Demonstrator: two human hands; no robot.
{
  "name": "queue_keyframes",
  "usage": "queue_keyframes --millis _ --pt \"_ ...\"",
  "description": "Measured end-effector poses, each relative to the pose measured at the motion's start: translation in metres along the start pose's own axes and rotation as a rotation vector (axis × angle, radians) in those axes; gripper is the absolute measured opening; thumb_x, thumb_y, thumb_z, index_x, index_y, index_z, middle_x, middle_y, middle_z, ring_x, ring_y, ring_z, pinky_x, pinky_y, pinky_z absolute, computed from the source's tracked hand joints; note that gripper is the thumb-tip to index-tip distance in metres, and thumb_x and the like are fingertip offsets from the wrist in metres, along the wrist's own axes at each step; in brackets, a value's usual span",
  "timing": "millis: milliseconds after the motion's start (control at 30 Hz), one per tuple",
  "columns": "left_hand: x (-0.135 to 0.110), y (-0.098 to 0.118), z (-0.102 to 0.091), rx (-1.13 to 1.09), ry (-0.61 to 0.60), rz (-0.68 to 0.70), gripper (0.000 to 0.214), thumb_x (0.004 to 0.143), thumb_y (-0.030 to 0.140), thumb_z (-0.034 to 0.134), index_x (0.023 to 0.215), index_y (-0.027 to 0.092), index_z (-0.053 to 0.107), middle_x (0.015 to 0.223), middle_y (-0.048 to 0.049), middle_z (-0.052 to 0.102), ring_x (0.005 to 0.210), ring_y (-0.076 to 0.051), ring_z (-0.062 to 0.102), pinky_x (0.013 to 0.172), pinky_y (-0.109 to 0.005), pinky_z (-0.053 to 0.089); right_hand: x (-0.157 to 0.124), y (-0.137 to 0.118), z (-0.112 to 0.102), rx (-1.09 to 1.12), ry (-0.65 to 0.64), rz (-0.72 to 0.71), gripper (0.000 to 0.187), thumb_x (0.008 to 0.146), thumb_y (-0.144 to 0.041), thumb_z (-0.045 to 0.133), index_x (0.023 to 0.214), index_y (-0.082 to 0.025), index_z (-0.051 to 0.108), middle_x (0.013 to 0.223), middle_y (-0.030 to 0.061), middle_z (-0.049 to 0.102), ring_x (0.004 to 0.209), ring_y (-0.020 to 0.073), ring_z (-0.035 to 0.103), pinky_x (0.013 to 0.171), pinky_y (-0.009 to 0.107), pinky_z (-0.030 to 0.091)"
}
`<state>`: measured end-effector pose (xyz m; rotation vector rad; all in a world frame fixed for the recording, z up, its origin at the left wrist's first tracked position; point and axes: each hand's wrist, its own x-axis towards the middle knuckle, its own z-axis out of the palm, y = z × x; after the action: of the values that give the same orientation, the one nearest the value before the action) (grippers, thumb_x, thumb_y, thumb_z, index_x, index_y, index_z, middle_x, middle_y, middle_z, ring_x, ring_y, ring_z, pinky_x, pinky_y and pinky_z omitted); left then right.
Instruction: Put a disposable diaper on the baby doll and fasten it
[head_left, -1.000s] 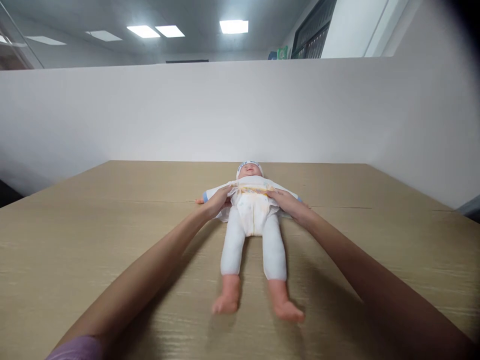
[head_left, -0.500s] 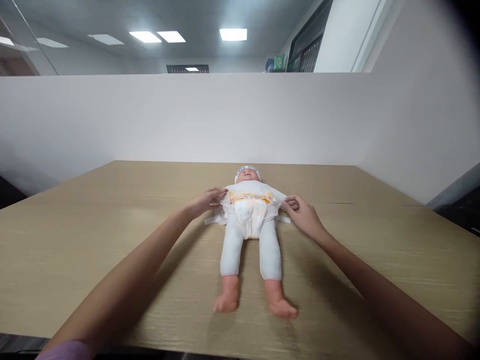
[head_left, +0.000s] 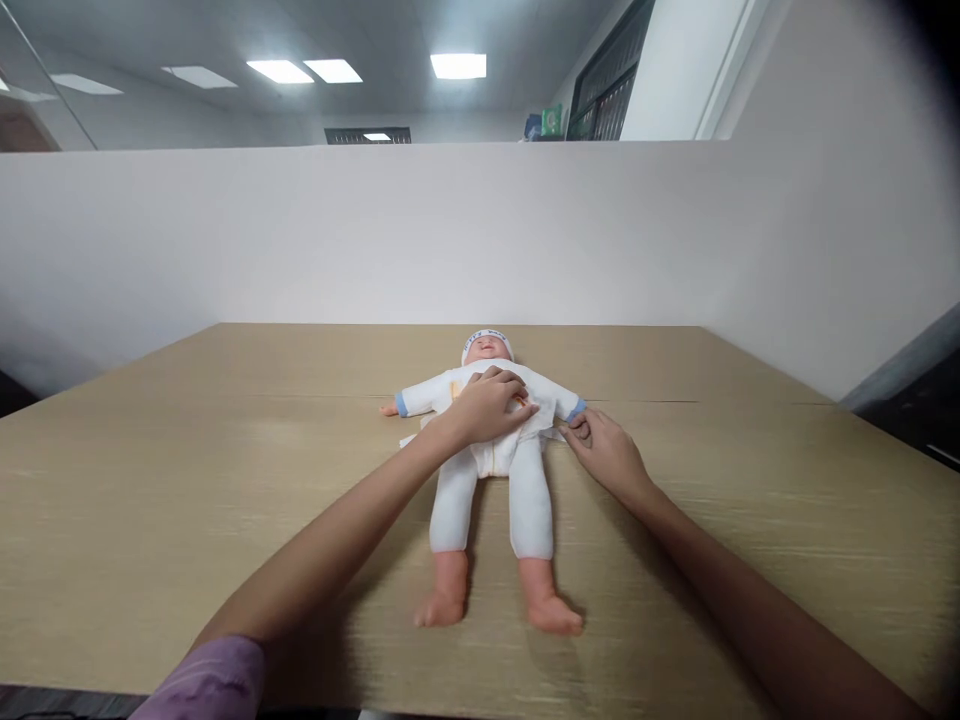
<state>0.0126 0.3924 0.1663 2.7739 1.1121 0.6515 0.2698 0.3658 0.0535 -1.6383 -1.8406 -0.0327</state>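
Since the frame half a second ago, the left hand (head_left: 495,405) has crossed from the doll's side onto its belly, and the right hand (head_left: 606,450) has slid slightly lower beside the hip. The doll (head_left: 531,490) lies on its back in the middle of the counter (head_left: 225,480), its long axis running straight away from the person, head toward the wall (head_left: 450,230) and feet toward the near edge. The diaper (head_left: 493,460) sits around its hips, between the two hands.

The left hand is spread loosely, palm down, over the diaper's front. The right hand's fingertips are drawn together just outside the hip, seemingly pinching the right tab (head_left: 553,434), though the contact is too small to be certain. That tab points sideways, across the doll's length, so the belly lies inward from the right hand, toward the left one. The left tab (head_left: 406,440) sticks out on the other side, past the left wrist, with neither hand on it.

The doll's blue cuff (head_left: 575,408) lies right by the right hand's fingers, leaving little room on the head side. Outward, bare counter stretches well clear on both sides, and the feet stop short of the near edge.
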Motion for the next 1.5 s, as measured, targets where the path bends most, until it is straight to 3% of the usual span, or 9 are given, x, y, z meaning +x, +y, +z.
queue_keyframes --millis 167,533,767,933,1100,1233,1367,1500 --pt "0.001 0.000 0.010 0.030 -0.003 -0.042 0.045 0.093 0.060 0.064 0.120 0.025 0.073 0.135 -0.0049 0.070 0.131 -0.034 0.051 0.109 -0.053 0.043 0.000 0.001 0.000 0.000 -0.073 0.102 0.027 0.090 -0.050 0.062 0.087 -0.025 0.053 0.084 0.0035 0.067 0.072 0.0216 0.062 0.064 0.032 0.039" --pt "-0.002 0.004 0.007 0.010 -0.023 -0.071 0.046 0.090 0.058 0.068 0.123 0.026 0.072 0.137 -0.0048 0.067 0.132 -0.036 0.049 0.112 -0.054 0.040 0.003 0.004 -0.001 0.056 -0.131 0.158 0.037 0.084 -0.061 0.065 0.090 -0.025 0.058 0.079 0.0013 0.066 0.070 0.0210 0.059 0.063 0.031 0.038" --pt "0.000 -0.002 0.014 -0.021 0.007 -0.062 0.047 0.086 0.059 0.070 0.120 0.027 0.073 0.138 -0.0066 0.068 0.134 -0.038 0.048 0.111 -0.056 0.040 0.005 0.001 -0.002 0.207 -0.176 0.179 0.045 0.076 -0.068 0.070 0.069 -0.026 0.055 0.059 -0.0016 0.056 0.059 0.0190 0.051 0.057 0.030 0.033" --pt "-0.001 0.002 0.011 -0.002 -0.009 -0.089 0.050 0.084 0.058 0.073 0.123 0.026 0.073 0.141 -0.0075 0.066 0.133 -0.039 0.048 0.111 -0.057 0.040 0.017 -0.005 -0.022 0.395 -0.278 0.124 0.052 0.087 -0.071 0.055 0.067 -0.023 0.058 0.063 -0.0014 0.058 0.063 0.0173 0.052 0.059 0.029 0.038" --pt "-0.003 0.003 0.009 -0.011 -0.002 -0.086 0.051 0.084 0.058 0.073 0.123 0.026 0.071 0.138 -0.0073 0.067 0.132 -0.039 0.049 0.111 -0.056 0.042 0.052 -0.031 -0.041 0.581 -0.353 0.146 0.048 0.088 -0.067 0.058 0.073 -0.021 0.062 0.066 -0.0026 0.058 0.063 0.0152 0.051 0.060 0.027 0.039" --pt "-0.004 0.000 0.013 -0.039 0.017 -0.072 0.051 0.084 0.054 0.073 0.123 0.023 0.067 0.138 -0.0092 0.066 0.131 -0.039 0.049 0.111 -0.056 0.041 0.076 -0.068 -0.027 0.566 -0.389 0.051 0.037 0.089 -0.055 0.061 0.074 -0.021 0.064 0.069 -0.0018 0.062 0.067 0.0156 0.054 0.063 0.028 0.041" --pt "-0.004 -0.006 0.014 -0.166 0.039 -0.115 0.074 0.076 0.047 0.079 0.141 0.021 0.053 0.141 -0.0124 0.065 0.137 -0.042 0.046 0.112 -0.057 0.042 0.077 -0.094 -0.006 0.521 -0.339 0.046 0.030 0.087 -0.046 0.065 0.070 -0.022 0.058 0.069 -0.0014 0.062 0.067 0.0168 0.056 0.063 0.029 0.041" --pt "-0.006 -0.015 0.002 -0.405 -0.029 -0.099 0.091 0.070 0.040 0.086 0.149 0.022 0.044 0.148 -0.0155 0.060 0.143 -0.040 0.047 0.115 -0.057 0.042 0.050 -0.101 -0.003 0.568 -0.115 -0.026 0.027 0.092 -0.049 0.065 0.094 -0.022 0.064 0.092 0.0042 0.070 0.082 0.0206 0.064 0.075 0.033 0.052"
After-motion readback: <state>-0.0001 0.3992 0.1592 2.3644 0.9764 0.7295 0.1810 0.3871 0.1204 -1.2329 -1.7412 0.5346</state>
